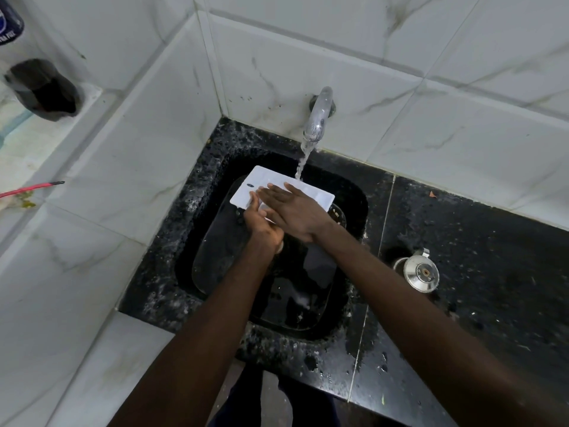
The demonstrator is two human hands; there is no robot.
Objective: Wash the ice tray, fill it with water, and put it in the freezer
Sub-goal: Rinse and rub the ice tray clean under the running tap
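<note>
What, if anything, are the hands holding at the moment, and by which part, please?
The left hand grips the white ice tray by its near long edge; the right hand only lies flat across its top.

Over the sink (197, 211), the near edge of the ice tray (295, 188) is hidden under left hand (261, 224) and right hand (297, 211). Left of the sink, a red handle (30, 190) is cut off by the frame edge.

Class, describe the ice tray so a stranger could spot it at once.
Find the black sink below the running tap. Where the water lands is a flat rectangle, the ice tray: the only bright white thing against the dark basin.
</note>
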